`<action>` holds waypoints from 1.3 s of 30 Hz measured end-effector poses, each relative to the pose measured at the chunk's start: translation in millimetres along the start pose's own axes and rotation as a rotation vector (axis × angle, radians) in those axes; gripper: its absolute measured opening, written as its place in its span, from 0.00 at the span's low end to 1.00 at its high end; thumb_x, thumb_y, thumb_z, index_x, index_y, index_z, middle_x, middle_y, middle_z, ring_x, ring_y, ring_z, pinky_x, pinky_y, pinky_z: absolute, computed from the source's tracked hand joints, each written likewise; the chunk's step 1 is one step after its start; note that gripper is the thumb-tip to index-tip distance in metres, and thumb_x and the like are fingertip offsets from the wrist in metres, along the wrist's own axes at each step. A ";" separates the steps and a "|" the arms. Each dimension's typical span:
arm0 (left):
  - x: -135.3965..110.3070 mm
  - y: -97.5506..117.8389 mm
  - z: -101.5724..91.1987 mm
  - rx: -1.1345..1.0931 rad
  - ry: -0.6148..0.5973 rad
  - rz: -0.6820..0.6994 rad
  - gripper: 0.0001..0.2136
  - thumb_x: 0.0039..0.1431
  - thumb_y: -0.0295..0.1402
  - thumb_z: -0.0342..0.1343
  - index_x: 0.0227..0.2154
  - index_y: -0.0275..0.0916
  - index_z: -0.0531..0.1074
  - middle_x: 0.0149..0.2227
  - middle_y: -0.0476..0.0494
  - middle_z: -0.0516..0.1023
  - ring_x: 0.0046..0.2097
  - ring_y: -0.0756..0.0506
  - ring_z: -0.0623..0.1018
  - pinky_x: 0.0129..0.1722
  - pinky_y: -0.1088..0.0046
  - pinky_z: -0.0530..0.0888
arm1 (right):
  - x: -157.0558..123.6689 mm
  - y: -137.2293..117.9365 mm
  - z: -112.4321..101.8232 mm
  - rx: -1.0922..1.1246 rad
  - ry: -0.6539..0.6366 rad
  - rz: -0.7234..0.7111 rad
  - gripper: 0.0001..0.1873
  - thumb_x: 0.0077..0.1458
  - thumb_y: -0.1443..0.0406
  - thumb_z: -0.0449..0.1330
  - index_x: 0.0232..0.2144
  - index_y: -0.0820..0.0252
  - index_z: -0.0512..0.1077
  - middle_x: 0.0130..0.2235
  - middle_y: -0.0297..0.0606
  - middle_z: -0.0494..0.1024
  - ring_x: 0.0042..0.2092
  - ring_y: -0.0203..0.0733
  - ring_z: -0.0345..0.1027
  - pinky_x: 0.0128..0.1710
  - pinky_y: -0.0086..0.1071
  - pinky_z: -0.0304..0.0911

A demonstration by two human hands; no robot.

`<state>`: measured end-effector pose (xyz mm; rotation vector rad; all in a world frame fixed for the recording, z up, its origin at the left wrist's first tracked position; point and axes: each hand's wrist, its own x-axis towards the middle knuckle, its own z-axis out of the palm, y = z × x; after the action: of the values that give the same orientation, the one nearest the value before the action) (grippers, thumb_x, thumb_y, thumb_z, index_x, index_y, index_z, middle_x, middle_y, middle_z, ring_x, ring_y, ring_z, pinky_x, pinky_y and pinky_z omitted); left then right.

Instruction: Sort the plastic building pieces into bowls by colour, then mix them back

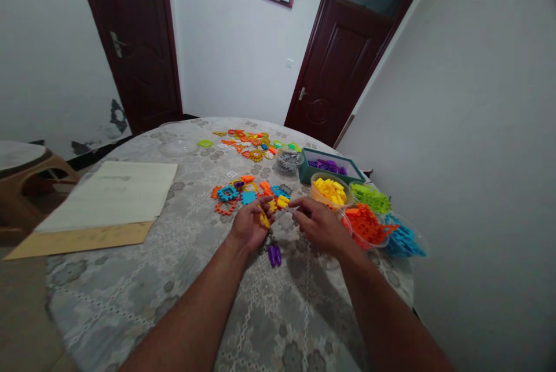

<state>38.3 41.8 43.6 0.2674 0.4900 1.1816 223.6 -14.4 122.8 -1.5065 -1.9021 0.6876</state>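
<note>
The left grip (249, 228), a bare hand turned partly palm-up over the cloth-covered counter (174, 296), is curled round a yellow toothed piece (264, 218). The right grip (319, 225) has its index finger stretched toward the left one, its tip at a yellow block (283, 202) between the two; whether it pinches that block or only touches it, I cannot tell. Just on the wearer's side of the left grip lie purple pegs (274, 256). Beyond it sits a loose cluster with a blue toothed frame (227, 193) and an orange toothed frame (225, 208). Right of the right grip are orange toothed plates (369, 226) and blue pieces (402, 239); just beyond it, a round tub (316, 196) holds yellow blocks (330, 190). Well left of the left grip lies a pale paper sheet (115, 195).
</note>
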 end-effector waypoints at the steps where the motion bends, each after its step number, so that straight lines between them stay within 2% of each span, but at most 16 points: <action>1: -0.4 -0.6 1.4 0.014 0.006 0.010 0.18 0.44 0.19 0.54 0.39 0.32 0.78 0.30 0.43 0.76 0.29 0.47 0.77 0.30 0.72 0.79 | 3.1 0.8 -2.0 -0.006 -0.010 -0.005 0.14 0.66 0.63 0.58 0.49 0.57 0.79 0.31 0.31 0.79 0.31 0.38 0.73 0.29 0.29 0.64; 3: -1.5 -2.4 4.2 0.043 0.011 0.033 0.14 0.49 0.19 0.57 0.39 0.34 0.78 0.32 0.43 0.77 0.30 0.48 0.78 0.32 0.73 0.80 | 17.5 3.7 -7.6 -0.010 -0.028 -0.011 0.12 0.64 0.64 0.59 0.47 0.58 0.79 0.30 0.31 0.79 0.29 0.37 0.74 0.28 0.28 0.65; 5: -1.8 -4.6 5.7 0.081 0.007 0.059 0.10 0.54 0.20 0.62 0.39 0.34 0.78 0.35 0.42 0.80 0.31 0.48 0.80 0.34 0.72 0.81 | 43.4 8.4 -16.1 0.002 -0.007 0.013 0.11 0.63 0.65 0.59 0.45 0.59 0.79 0.27 0.31 0.79 0.26 0.36 0.73 0.26 0.26 0.65; 8: 1.0 -7.7 3.7 0.154 0.036 0.097 0.09 0.57 0.24 0.68 0.40 0.36 0.77 0.38 0.42 0.82 0.34 0.48 0.82 0.33 0.73 0.81 | 96.2 17.2 -31.6 0.003 0.154 0.098 0.13 0.62 0.68 0.58 0.47 0.61 0.78 0.27 0.32 0.80 0.26 0.37 0.74 0.26 0.26 0.68; 11: 6.2 -9.5 -2.0 0.214 0.099 0.101 0.10 0.59 0.28 0.70 0.41 0.36 0.77 0.39 0.43 0.82 0.34 0.48 0.82 0.29 0.75 0.80 | 142.8 24.9 -44.3 -0.023 0.315 0.135 0.20 0.64 0.69 0.55 0.57 0.63 0.74 0.36 0.39 0.84 0.33 0.39 0.79 0.34 0.30 0.74; 14: 10.2 -9.9 -6.6 0.240 0.116 0.102 0.11 0.61 0.32 0.70 0.43 0.36 0.77 0.39 0.42 0.82 0.33 0.49 0.81 0.28 0.75 0.81 | 161.6 30.7 -47.2 -0.052 0.366 0.126 0.23 0.64 0.68 0.55 0.61 0.61 0.72 0.45 0.44 0.85 0.40 0.42 0.81 0.42 0.34 0.76; 17: 12.0 -10.1 -8.0 0.251 0.139 0.122 0.09 0.63 0.33 0.68 0.41 0.36 0.77 0.38 0.41 0.82 0.33 0.48 0.81 0.28 0.74 0.81 | 149.8 33.0 -37.5 -0.086 0.329 0.108 0.19 0.64 0.68 0.55 0.55 0.61 0.77 0.46 0.43 0.85 0.42 0.42 0.81 0.45 0.35 0.75; 22: 13.1 -11.8 -7.6 0.292 0.172 0.170 0.11 0.62 0.38 0.69 0.39 0.36 0.77 0.38 0.40 0.82 0.34 0.47 0.81 0.29 0.73 0.82 | 97.8 15.4 -12.1 -0.126 0.134 0.006 0.12 0.63 0.67 0.59 0.43 0.58 0.82 0.41 0.38 0.86 0.38 0.41 0.79 0.42 0.32 0.72; 27: 13.2 -13.6 -7.7 0.311 0.125 0.230 0.14 0.58 0.42 0.71 0.39 0.37 0.78 0.40 0.40 0.82 0.39 0.46 0.82 0.33 0.71 0.82 | 55.9 -14.9 5.7 -0.179 -0.057 -0.107 0.11 0.65 0.65 0.60 0.44 0.59 0.82 0.40 0.40 0.86 0.39 0.42 0.78 0.41 0.32 0.70; 31: 11.4 -15.6 -6.2 0.326 0.000 0.258 0.17 0.57 0.45 0.70 0.42 0.38 0.79 0.43 0.39 0.84 0.42 0.43 0.84 0.37 0.69 0.81 | 39.7 -12.8 23.6 -0.083 -0.060 -0.090 0.13 0.63 0.67 0.61 0.49 0.58 0.79 0.42 0.40 0.85 0.40 0.41 0.79 0.40 0.32 0.70; 34: 10.5 -18.6 -5.9 0.340 -0.041 0.268 0.18 0.58 0.46 0.68 0.42 0.38 0.79 0.44 0.38 0.85 0.44 0.41 0.85 0.38 0.68 0.81 | 34.1 1.9 34.3 0.092 -0.044 -0.029 0.17 0.63 0.67 0.59 0.54 0.56 0.76 0.39 0.36 0.84 0.35 0.39 0.78 0.34 0.30 0.70; 36: 10.3 -20.7 -6.5 0.349 -0.059 0.251 0.18 0.59 0.47 0.67 0.43 0.38 0.79 0.45 0.37 0.85 0.45 0.39 0.85 0.38 0.67 0.81 | 31.4 9.7 36.3 0.192 -0.036 0.022 0.18 0.64 0.65 0.59 0.55 0.56 0.74 0.37 0.34 0.83 0.32 0.38 0.77 0.30 0.29 0.70; 39: 10.0 -21.6 -7.5 0.380 -0.048 0.229 0.17 0.61 0.47 0.65 0.44 0.39 0.79 0.47 0.36 0.85 0.47 0.39 0.85 0.38 0.66 0.81 | 26.8 13.9 29.1 0.211 -0.013 0.035 0.16 0.63 0.63 0.60 0.53 0.56 0.75 0.37 0.34 0.82 0.31 0.38 0.75 0.29 0.29 0.69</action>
<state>55.1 42.8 25.2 0.6918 0.6535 1.2954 207.0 14.1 96.8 -1.4070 -1.7549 0.8863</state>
